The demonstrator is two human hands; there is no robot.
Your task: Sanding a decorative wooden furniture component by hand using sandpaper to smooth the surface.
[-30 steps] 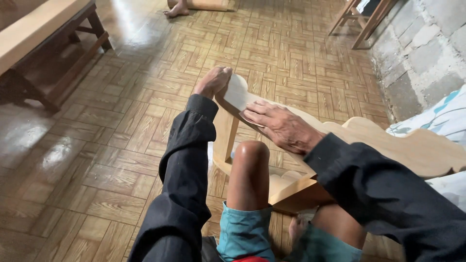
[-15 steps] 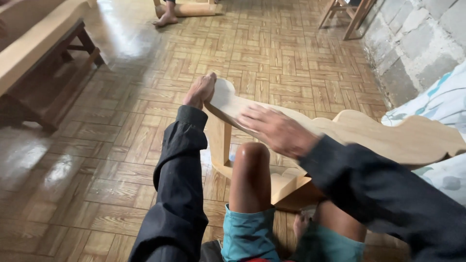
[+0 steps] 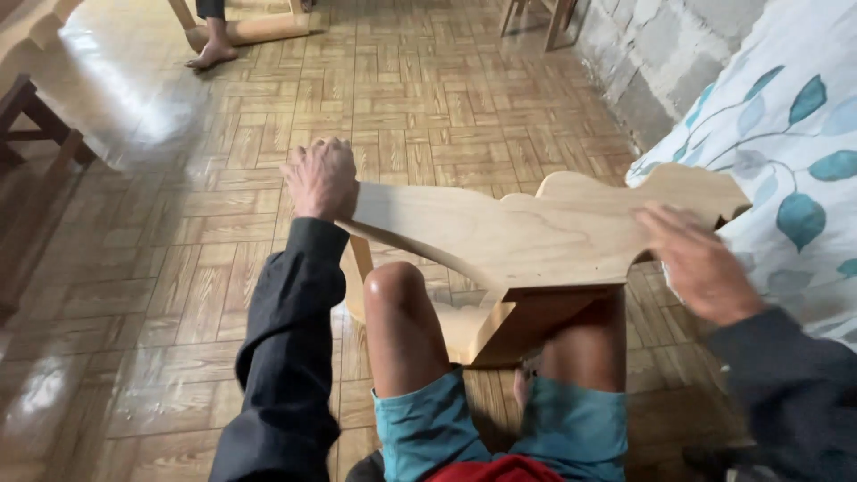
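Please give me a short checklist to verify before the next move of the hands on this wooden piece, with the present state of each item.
1. Left hand grips the far end of the wooden piece: ok.
2. Right hand lies on the near scalloped end of the board: ok, though blurred.
3. Anything held under the right palm: cannot tell.
4. Piece braced over the bare knee: ok, the knee sits just under the board.
5. Piece apart from the flowered cloth: cannot tell, its corner overlaps the cloth in this view.
6. Other person's foot well away: ok.
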